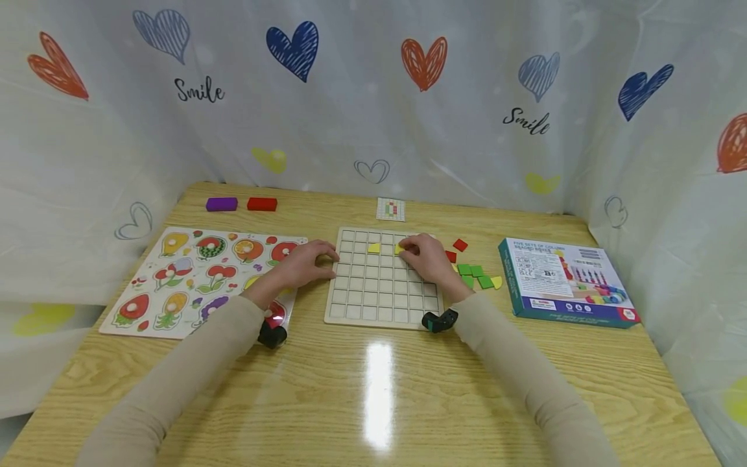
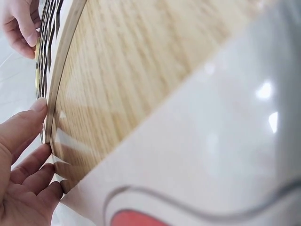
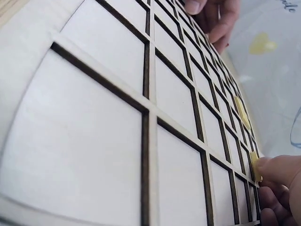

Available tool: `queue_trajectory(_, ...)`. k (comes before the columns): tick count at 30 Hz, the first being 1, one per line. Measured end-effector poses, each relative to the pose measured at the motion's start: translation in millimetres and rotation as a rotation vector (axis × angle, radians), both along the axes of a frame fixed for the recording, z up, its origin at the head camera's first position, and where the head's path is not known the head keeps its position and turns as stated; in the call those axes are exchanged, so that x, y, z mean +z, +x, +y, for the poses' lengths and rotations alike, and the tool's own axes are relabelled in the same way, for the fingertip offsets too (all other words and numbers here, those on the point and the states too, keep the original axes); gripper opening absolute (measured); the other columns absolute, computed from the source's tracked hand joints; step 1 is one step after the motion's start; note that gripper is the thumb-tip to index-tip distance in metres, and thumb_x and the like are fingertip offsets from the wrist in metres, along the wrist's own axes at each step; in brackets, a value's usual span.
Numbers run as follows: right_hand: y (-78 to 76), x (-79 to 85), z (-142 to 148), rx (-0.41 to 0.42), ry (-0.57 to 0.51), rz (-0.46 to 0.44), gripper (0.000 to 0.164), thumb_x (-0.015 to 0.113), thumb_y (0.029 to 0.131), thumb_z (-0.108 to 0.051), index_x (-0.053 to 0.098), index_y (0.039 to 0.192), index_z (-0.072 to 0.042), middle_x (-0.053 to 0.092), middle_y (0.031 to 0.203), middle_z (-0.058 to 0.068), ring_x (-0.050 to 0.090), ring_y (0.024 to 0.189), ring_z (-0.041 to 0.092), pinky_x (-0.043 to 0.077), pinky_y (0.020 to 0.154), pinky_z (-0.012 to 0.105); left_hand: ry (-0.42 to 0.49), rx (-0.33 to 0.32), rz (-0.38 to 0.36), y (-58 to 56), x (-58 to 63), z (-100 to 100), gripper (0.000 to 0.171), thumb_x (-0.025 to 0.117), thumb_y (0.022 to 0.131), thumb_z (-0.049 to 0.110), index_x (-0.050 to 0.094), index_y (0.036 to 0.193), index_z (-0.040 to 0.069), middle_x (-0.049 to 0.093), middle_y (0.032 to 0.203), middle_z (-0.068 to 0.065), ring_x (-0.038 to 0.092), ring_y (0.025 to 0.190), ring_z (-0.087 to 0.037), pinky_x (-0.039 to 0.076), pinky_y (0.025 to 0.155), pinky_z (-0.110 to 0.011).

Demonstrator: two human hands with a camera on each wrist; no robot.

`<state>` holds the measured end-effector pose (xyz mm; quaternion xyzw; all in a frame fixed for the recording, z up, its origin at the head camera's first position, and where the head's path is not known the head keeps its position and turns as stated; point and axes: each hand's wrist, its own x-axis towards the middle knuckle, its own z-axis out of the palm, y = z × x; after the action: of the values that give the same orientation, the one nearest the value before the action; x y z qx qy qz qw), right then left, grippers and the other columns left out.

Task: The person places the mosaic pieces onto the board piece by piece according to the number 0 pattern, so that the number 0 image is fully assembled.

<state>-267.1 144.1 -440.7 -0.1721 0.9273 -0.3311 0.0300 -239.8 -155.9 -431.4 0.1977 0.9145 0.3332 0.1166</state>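
Observation:
A square wooden grid board (image 1: 363,299) lies mid-table. Along its left edge, the thumb and fingertips of my left hand (image 1: 306,263) rest against the rim; the left wrist view shows the thumb tip (image 2: 39,104) at that edge. My right hand (image 1: 428,259) reaches over the board's upper right part and pinches a small yellow tile (image 1: 399,249) at a cell in the second row. The right wrist view shows my thumb pressed to this tile (image 3: 255,165). Another yellow tile (image 1: 373,248) sits in a cell of the same row, to the left.
Loose red tiles (image 1: 460,245), green tiles (image 1: 486,282) and a yellow piece (image 1: 497,282) lie right of the board. A boxed toy set (image 1: 569,282) stands farther right. Left lies a fruit puzzle (image 1: 148,272). Behind are a pattern card (image 1: 391,209), purple block (image 1: 222,204) and red block (image 1: 262,204).

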Motion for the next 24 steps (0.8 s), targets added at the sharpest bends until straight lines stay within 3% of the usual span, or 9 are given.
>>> queue_trajectory(24, -1.7, -1.5, -0.1, -0.02, -0.006, -0.036, 0.027, 0.063, 0.096, -0.014, 0.068, 0.121, -0.004, 0.064, 0.111, 0.012, 0.06, 0.097, 0.025, 0.049, 0.086, 0.039, -0.009, 0.004, -0.001, -0.1, -1.0, 0.3, 0.03, 0.073, 0.089, 0.018, 0.067, 0.116, 0.007, 0.051, 0.138, -0.013, 0.043, 0.132, -0.032, 0.032, 0.112, -0.048)
